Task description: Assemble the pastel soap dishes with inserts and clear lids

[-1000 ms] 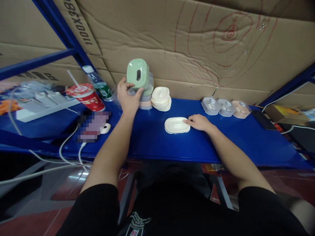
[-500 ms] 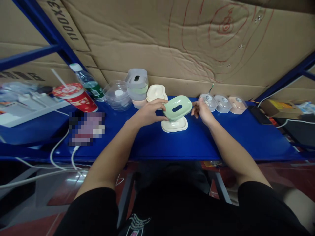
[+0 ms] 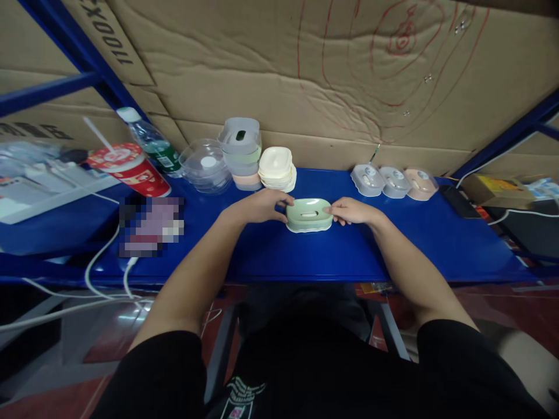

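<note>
A pale green oval soap dish (image 3: 321,208) with a slot in its middle sits over a cream base tray (image 3: 309,229), whose rim shows below it on the blue table. At the dish's left end, my left hand (image 3: 263,206) has its fingers and thumb closed about the edge. My right hand (image 3: 354,210) grips the opposite end, thumb on the rim and the other fingers curled under. Behind the left hand stands a stack of cream trays (image 3: 276,166), beside a taller stack of grey, green and peach dishes (image 3: 241,152).
Clear plastic lids (image 3: 205,166) lie left of the stacks, near a water bottle (image 3: 155,145) and a red cup (image 3: 142,174) with a straw. Lidded soap boxes (image 3: 394,181) line the back right. A white cable (image 3: 89,276) hangs over the table's front left edge.
The green dish, held tilted in my left hand, has come down level onto the cream tray. My right hand has moved in and taken hold of its right end.
</note>
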Demonstrator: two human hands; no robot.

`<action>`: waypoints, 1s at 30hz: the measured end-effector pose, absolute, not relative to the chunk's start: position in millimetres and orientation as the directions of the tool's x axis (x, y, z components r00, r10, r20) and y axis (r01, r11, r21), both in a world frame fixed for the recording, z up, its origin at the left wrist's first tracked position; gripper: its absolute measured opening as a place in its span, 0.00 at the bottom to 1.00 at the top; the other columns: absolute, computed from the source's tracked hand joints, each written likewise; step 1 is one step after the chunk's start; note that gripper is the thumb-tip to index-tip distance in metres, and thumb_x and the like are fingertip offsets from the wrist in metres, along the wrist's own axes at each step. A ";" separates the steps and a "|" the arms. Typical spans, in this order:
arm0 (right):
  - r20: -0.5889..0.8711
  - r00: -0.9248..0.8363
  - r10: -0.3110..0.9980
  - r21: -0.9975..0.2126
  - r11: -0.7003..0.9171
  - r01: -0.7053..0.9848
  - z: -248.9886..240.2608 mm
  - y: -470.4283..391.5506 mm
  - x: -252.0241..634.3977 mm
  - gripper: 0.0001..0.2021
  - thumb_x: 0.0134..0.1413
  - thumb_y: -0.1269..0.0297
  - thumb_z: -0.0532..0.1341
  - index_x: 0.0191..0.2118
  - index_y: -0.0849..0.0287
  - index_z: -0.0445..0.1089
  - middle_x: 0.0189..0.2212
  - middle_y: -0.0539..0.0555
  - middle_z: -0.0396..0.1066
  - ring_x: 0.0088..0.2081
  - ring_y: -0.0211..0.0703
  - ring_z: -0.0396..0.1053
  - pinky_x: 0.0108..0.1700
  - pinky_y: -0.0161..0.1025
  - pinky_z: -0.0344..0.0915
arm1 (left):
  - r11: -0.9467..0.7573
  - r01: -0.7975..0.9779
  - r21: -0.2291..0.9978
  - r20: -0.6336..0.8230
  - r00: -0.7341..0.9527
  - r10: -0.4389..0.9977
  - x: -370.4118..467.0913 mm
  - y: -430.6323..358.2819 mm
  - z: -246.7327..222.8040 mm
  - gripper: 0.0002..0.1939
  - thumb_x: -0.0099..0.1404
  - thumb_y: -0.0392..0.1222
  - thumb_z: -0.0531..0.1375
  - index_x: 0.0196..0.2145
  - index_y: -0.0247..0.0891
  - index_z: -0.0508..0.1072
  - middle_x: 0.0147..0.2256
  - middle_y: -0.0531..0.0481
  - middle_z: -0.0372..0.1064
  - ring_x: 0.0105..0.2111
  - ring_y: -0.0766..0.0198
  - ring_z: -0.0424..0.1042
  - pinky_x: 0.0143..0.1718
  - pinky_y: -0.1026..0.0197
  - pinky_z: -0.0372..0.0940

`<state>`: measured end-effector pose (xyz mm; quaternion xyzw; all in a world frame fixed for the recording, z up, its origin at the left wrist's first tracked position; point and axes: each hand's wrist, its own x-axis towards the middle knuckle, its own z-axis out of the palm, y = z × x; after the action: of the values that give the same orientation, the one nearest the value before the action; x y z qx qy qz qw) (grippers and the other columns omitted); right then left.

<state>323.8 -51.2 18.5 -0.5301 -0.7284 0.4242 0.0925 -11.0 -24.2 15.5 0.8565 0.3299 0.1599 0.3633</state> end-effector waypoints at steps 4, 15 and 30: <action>-0.344 -0.458 0.820 -0.708 0.094 0.700 19.9 -53.0 323.9 0.30 0.56 0.31 0.68 0.25 0.57 0.73 0.18 0.50 0.73 0.18 0.34 0.63 0.22 0.34 0.59 | -0.613 0.485 0.624 0.039 0.764 0.644 -7.9 -25.5 18.2 0.23 0.57 0.40 0.73 0.51 0.39 0.80 0.60 0.41 0.77 0.53 0.54 0.79 0.57 0.54 0.71; -0.281 -0.403 0.871 -0.668 0.124 0.733 11.0 -51.0 322.7 0.33 0.60 0.27 0.63 0.27 0.56 0.74 0.18 0.49 0.73 0.17 0.36 0.66 0.24 0.36 0.62 | -0.622 0.537 0.570 0.313 0.558 0.768 -32.9 -13.7 28.4 0.19 0.56 0.53 0.74 0.42 0.42 0.82 0.35 0.50 0.79 0.30 0.60 0.74 0.34 0.57 0.67; -0.254 -0.380 0.889 -0.592 0.168 0.788 14.5 -54.8 318.3 0.34 0.63 0.26 0.58 0.30 0.56 0.73 0.20 0.50 0.73 0.18 0.38 0.68 0.24 0.36 0.62 | -0.269 0.745 0.611 0.602 -0.216 0.769 -128.8 13.1 21.5 0.23 0.53 0.54 0.71 0.20 0.42 0.62 0.33 0.42 0.75 0.68 0.36 0.56 0.57 0.41 0.50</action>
<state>318.3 -54.8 14.5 -0.5514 -0.7605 0.3345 0.0753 -128.8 13.1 21.5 0.6261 0.6046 0.4923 0.0123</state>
